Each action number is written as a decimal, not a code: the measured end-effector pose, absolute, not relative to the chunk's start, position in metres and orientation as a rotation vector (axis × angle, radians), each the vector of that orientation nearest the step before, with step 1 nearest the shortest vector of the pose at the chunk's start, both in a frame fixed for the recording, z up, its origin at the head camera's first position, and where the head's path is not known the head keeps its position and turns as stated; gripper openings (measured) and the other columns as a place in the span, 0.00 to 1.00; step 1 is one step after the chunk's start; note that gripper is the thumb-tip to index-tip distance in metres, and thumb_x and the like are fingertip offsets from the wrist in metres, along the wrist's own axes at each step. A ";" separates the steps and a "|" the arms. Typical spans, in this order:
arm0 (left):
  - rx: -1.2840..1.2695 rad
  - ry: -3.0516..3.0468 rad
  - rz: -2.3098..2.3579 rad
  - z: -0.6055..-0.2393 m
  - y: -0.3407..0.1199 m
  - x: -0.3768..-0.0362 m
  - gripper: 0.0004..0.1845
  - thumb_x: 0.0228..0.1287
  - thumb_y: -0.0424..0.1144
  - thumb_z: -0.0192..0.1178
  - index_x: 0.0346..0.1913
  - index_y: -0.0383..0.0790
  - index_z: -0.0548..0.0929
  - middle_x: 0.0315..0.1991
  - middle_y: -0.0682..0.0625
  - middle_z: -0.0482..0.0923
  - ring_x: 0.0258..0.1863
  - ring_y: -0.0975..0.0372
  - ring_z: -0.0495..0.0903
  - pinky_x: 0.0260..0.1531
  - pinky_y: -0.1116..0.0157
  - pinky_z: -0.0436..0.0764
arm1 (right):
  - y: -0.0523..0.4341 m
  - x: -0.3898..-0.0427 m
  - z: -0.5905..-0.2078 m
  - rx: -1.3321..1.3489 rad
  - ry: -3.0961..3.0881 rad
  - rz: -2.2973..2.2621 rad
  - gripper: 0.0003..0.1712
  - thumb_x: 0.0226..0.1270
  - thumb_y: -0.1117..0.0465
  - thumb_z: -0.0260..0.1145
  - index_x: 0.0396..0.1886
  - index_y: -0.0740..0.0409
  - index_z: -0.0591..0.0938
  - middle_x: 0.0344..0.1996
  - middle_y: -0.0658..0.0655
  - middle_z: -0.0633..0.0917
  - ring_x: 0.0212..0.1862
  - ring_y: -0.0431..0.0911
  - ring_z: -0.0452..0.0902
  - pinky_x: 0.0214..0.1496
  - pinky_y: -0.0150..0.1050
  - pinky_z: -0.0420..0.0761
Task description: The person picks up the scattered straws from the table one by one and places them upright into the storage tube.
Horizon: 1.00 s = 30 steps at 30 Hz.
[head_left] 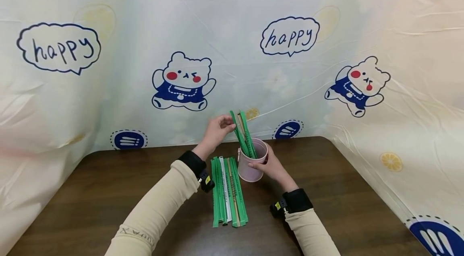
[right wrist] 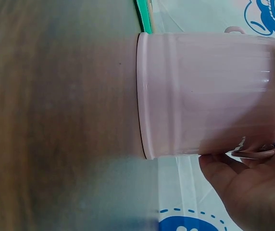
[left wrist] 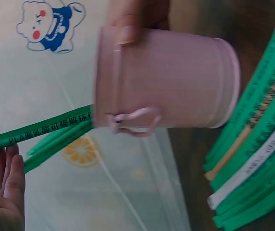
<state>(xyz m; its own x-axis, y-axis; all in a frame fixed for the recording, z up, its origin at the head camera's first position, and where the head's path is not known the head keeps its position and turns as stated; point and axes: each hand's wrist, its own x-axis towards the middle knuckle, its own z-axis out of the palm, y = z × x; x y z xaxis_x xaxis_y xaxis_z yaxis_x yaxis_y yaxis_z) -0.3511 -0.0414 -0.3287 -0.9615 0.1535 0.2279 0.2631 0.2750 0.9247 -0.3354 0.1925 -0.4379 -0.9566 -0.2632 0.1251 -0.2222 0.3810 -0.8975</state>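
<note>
A small pink bucket (head_left: pixel 250 172) with little side handles stands upright on the table, holding several paper-wrapped straws (head_left: pixel 248 137), mostly green, that stick out over its rim. My right hand (head_left: pixel 273 167) grips the bucket around its near right side. Above the rim, my left hand (head_left: pixel 216 132) pinches the upper end of a green wrapped straw (left wrist: pixel 51 126) between thumb and fingers; its lower end is hidden inside the bucket. Left of the bucket, a row of wrapped straws (head_left: pixel 216 195) lies flat, mostly green with a white one (head_left: pixel 225 191) and a tan one among them.
The brown wooden table (head_left: pixel 145 191) reaches back to a pale curtain (head_left: pixel 232 26) printed with bears and "happy" bubbles. The curtain hangs right at the table's back edge and along its sides.
</note>
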 end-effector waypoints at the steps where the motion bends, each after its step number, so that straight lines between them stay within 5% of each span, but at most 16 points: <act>1: -0.398 -2.437 -1.789 -0.333 -0.041 -0.350 0.17 0.75 0.31 0.58 0.63 0.29 0.78 0.58 0.32 0.81 0.60 0.44 0.81 0.63 0.51 0.82 | 0.192 -0.335 -0.439 -0.452 2.578 -1.667 0.58 0.63 0.55 0.77 0.81 0.61 0.50 0.75 0.69 0.63 0.74 0.63 0.64 0.77 0.64 0.68; 8: -0.393 -2.452 -1.752 -0.363 -0.040 -0.346 0.15 0.73 0.29 0.59 0.58 0.26 0.79 0.54 0.31 0.83 0.57 0.43 0.83 0.58 0.52 0.85 | 0.192 -0.330 -0.446 -0.450 2.574 -1.649 0.59 0.63 0.52 0.77 0.80 0.62 0.49 0.75 0.71 0.63 0.74 0.64 0.64 0.76 0.65 0.68; 17: -0.360 -2.397 -1.814 -0.375 -0.039 -0.347 0.11 0.72 0.28 0.59 0.54 0.26 0.78 0.51 0.31 0.83 0.54 0.42 0.84 0.56 0.51 0.85 | 0.191 -0.335 -0.444 -0.508 2.614 -1.602 0.73 0.53 0.49 0.83 0.81 0.62 0.40 0.76 0.74 0.58 0.75 0.67 0.61 0.77 0.67 0.64; 24: -0.383 -2.432 -1.832 -0.372 -0.039 -0.350 0.12 0.73 0.28 0.58 0.56 0.27 0.77 0.53 0.31 0.82 0.55 0.43 0.84 0.56 0.54 0.86 | 0.184 -0.337 -0.440 -0.517 2.680 -1.611 0.62 0.54 0.59 0.82 0.79 0.66 0.52 0.72 0.72 0.67 0.69 0.64 0.71 0.72 0.64 0.73; 30: -0.408 -2.437 -1.836 -0.367 -0.042 -0.354 0.15 0.75 0.28 0.57 0.60 0.27 0.75 0.54 0.31 0.82 0.56 0.42 0.83 0.58 0.53 0.85 | 0.184 -0.339 -0.434 -0.563 2.664 -1.630 0.59 0.56 0.62 0.79 0.78 0.68 0.51 0.71 0.74 0.67 0.69 0.66 0.70 0.72 0.65 0.72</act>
<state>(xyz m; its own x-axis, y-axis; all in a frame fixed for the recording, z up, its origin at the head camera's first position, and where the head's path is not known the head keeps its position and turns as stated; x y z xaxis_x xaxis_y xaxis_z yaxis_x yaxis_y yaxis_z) -0.3537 -0.0417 -0.3671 -0.9628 0.1718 0.2084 0.2477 0.2542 0.9349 -0.3389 0.1837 -0.4340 -0.9365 -0.2819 0.2087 -0.3142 0.4095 -0.8565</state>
